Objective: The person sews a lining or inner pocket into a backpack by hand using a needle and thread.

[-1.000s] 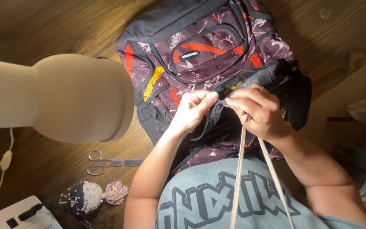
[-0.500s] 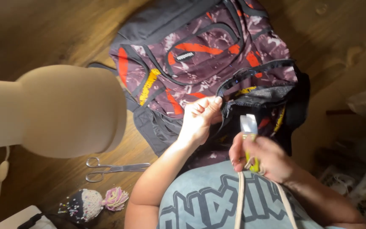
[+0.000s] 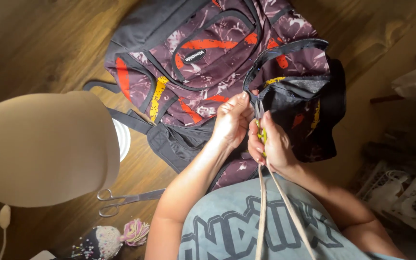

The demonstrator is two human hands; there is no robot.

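1. Left hand (image 3: 231, 121): fingers curled, pinching shut, knuckles up, forearm bare and angled up from lower left.
2. Right hand (image 3: 271, 143): fist closed, thumb on top, just beside the left, nearly touching.
3. Both forearms converged from the torso.

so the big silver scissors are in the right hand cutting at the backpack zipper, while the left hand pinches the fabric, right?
Not quite. In the head view the big silver scissors lie on the wooden floor. The right hand holds small yellow-handled snips at the backpack zipper. The left hand does pinch the fabric.
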